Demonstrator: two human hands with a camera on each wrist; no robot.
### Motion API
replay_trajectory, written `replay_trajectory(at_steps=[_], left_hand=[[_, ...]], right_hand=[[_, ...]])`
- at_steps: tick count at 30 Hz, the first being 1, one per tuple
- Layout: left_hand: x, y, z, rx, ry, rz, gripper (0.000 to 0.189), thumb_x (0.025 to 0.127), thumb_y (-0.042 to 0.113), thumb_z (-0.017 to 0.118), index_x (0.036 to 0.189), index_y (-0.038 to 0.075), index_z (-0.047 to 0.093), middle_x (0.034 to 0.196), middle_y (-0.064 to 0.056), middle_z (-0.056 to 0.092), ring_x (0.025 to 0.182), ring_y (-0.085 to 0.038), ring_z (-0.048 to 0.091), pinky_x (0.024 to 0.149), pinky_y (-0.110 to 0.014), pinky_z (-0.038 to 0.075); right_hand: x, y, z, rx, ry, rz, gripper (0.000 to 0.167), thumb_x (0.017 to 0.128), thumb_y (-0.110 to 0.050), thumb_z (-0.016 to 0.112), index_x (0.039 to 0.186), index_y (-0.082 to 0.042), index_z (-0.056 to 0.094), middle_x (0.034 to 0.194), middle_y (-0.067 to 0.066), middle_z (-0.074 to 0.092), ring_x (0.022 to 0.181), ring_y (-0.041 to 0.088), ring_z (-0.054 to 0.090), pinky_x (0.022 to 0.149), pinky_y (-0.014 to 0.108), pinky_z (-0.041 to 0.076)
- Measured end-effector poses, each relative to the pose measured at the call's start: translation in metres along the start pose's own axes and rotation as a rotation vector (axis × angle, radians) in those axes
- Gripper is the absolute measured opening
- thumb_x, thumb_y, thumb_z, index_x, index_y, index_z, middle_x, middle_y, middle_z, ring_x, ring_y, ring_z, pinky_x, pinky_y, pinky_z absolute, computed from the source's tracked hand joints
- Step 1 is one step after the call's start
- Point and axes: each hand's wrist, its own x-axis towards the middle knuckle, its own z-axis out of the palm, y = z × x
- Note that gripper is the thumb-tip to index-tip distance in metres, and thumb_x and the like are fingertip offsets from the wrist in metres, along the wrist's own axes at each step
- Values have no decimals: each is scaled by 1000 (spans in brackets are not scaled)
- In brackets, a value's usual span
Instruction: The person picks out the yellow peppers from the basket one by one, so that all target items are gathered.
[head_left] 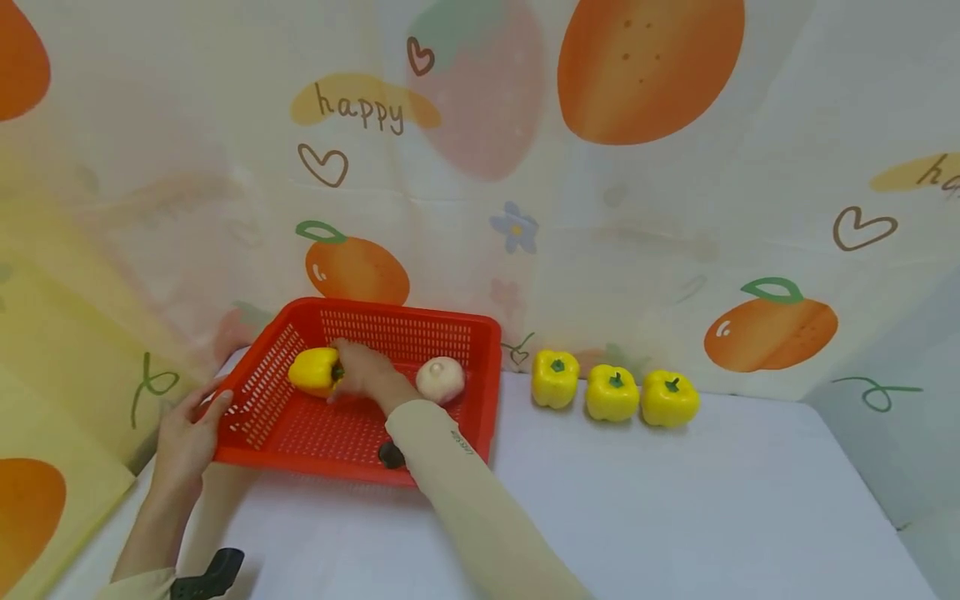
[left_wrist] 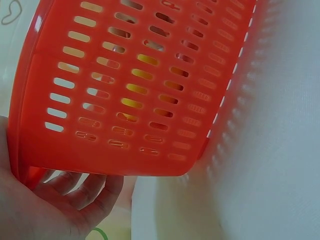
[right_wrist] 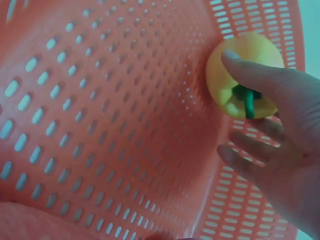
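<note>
A red perforated plastic basket (head_left: 337,468) stands on the table. My left hand (head_left: 187,433) grips its left rim; in the left wrist view, the fingers (left_wrist: 95,197) curl beneath the rim. Inside the basket, at its left end, a yellow bell pepper (head_left: 313,372) lies on its side, green stem to the right. My right hand (head_left: 365,372) reaches in and pinches it at the stem end. The right wrist view shows the thumb (right_wrist: 250,72) across the pepper and several fingers spread below; the index finger is hidden. A pale, round bulb (head_left: 441,380) sits in the basket's right part.
Three more yellow bell peppers (head_left: 611,393) stand in a row on the white table (head_left: 720,492), right of the basket. Behind the table hangs a cloth (head_left: 615,242) printed with fruit. A black strap device (head_left: 210,575) is on the left wrist.
</note>
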Motion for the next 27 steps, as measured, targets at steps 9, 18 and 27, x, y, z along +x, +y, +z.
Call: replay_trajectory(at_steps=[9,18,27], left_hand=[[1,-1,1,-29,-9,-11,59,101,39,49,151,9,37,122,-14,53,75,3,54,63,-16,50],[0,0,4,-29,-12,-23,59,103,39,46,152,8,34,136,-24,43,75,2,52,62,-17,50],[0,-1,0,-12,4,-9,58,102,38,48,151,9,37,122,-15,53,74,2,54,62,-18,51]], right_hand=[[-2,-5,1,-119,25,-8,71,82,-44,78,137,-15,44,125,-5,57,104,6,54,91,21,45],[0,-3,2,-105,74,-25,73,79,-50,77,134,-13,48,112,-4,56,93,8,53,83,20,45],[-12,-15,-16,-77,94,-9,75,77,-48,80,138,-15,52,117,-4,57,95,7,53,82,17,45]])
